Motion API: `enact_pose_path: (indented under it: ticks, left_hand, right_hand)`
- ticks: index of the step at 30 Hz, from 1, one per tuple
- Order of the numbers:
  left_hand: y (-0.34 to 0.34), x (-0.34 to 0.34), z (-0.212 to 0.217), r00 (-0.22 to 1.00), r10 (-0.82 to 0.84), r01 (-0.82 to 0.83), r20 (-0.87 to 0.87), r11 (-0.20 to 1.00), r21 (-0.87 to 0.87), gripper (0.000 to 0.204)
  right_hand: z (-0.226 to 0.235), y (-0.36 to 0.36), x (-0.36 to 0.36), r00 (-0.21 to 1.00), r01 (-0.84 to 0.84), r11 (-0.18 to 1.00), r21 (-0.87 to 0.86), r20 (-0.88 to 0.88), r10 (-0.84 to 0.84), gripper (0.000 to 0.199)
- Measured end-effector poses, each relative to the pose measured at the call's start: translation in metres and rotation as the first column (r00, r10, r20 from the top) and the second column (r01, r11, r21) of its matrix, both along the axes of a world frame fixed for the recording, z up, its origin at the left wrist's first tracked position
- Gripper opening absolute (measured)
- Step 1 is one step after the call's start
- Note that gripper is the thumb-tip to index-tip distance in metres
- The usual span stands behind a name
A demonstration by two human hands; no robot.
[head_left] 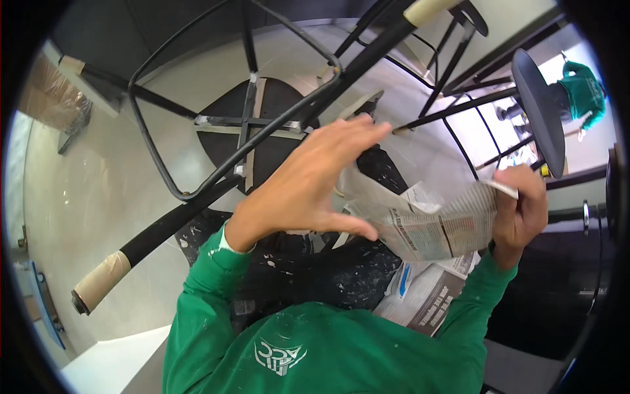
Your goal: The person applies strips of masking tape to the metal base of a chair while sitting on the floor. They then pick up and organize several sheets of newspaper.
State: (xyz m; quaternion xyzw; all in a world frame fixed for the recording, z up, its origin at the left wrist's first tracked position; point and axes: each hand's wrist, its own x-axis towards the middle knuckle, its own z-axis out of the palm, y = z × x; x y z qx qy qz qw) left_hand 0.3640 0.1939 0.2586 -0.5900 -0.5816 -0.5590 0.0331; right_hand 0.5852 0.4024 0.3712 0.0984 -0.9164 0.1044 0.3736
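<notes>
Head view: pinching a thin, grey-white newspaper sheet (456, 226) by its right edge in the curled right hand (523, 207), above the dark-clothed lap (312, 279); holding the left hand (308, 176) spread, apparently empty (contact unclear). Probably arranging the sheet; next, likely needing a left-hand grip.

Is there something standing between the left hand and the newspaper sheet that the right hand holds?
Nothing visible does. The left hand is open at the left edge of the newspaper sheet; whether they touch is unclear. The right hand grips its right side.
</notes>
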Motion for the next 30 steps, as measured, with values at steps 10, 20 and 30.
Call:
enact_pose_path:
  ticks: [10, 20, 30]
  left_hand:
    - [0.005, -0.008, -0.033, 0.623, -0.029, 0.295, 0.782, 0.934, -0.201, 0.027]
    - [-0.033, 0.007, -0.092, 0.290, 0.178, 0.210, 0.940, 0.947, -0.244, 0.032]
    - [-0.084, 0.011, -0.119, 0.524, 0.075, 0.435, 0.848, 0.833, -0.342, 0.056]
  right_hand:
    - [-0.070, 0.101, -0.010, 0.895, 0.395, 0.692, -0.605, 0.084, -0.438, 0.054]
    - [-0.260, -0.017, 0.089, 0.951, 0.264, -0.090, -0.960, 0.243, 0.192, 0.056]
    - [-0.237, -0.012, 0.067, 0.946, 0.283, -0.108, -0.953, 0.259, 0.195, 0.062]
